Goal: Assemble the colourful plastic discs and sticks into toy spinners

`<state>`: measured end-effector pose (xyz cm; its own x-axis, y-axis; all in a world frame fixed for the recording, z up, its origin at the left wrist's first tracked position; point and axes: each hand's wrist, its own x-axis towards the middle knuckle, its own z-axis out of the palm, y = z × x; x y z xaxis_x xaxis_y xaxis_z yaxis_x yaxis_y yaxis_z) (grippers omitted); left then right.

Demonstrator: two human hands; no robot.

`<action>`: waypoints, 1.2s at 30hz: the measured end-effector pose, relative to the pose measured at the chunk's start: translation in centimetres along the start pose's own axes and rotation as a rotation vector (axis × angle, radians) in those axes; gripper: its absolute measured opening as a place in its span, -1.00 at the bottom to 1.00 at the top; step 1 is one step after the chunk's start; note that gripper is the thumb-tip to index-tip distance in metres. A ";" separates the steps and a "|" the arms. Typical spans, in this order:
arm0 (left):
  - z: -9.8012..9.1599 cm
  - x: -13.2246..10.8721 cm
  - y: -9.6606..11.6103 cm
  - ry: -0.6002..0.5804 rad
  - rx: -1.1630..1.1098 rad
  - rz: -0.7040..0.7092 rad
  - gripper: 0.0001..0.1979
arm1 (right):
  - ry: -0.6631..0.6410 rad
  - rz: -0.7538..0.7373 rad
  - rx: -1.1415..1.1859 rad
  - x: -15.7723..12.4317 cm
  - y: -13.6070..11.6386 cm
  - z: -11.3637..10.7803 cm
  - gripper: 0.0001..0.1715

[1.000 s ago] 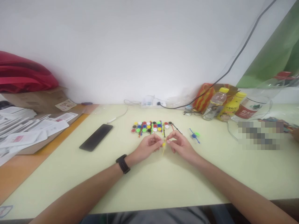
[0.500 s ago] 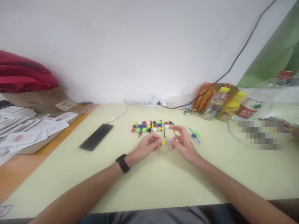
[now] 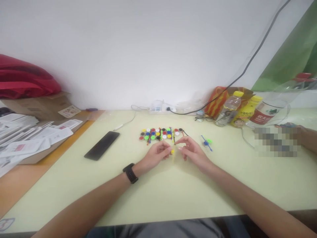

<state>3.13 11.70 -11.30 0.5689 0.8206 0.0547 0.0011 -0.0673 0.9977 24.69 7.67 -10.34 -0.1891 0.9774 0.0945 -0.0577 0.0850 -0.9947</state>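
Observation:
My left hand (image 3: 158, 154) is closed in a pinch on a small round yellow plastic piece (image 3: 172, 151). A faint, blurred yellow streak hangs below that piece. To the right, my right hand (image 3: 192, 151) has its thumb and forefinger apart, with no thing visible between them. Beyond my hands lie rows of round plastic discs (image 3: 158, 134) in several colours, with thin coloured arrows (image 3: 150, 137) across them. A blue arrow (image 3: 207, 143) rests to the right of my right hand, beside a blue disc and a green one.
A black phone (image 3: 101, 145) lies to the left. Paper stacks (image 3: 37, 142) and a cardboard box (image 3: 37, 106) stand farther left. A power strip (image 3: 162, 108) is by the wall. Bottles (image 3: 229, 109) stand at back right. Another person's hand (image 3: 305, 135) reaches in at the right edge.
My right hand has moved slightly left and down, its forefinger lowered toward the yellow piece. My left hand stays put. Another person's hand has come in at the right.

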 end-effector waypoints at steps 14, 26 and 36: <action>0.2 0.0 0.0 0.021 -0.016 0.001 -0.69 | 0.146 -0.142 -0.215 -0.5 0.3 0.3 -0.33; 0.2 0.1 0.2 0.060 -0.009 0.005 -0.67 | -0.078 0.239 0.250 -0.1 -0.5 -0.4 -0.54; 0.3 0.0 0.3 0.028 -0.003 0.030 -0.69 | -0.152 0.014 -0.063 -0.2 -0.2 0.1 -0.66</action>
<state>3.36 11.47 -10.98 0.5457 0.8336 0.0860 -0.0185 -0.0906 0.9957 24.61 7.47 -10.14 -0.3357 0.9385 0.0806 0.0071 0.0881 -0.9961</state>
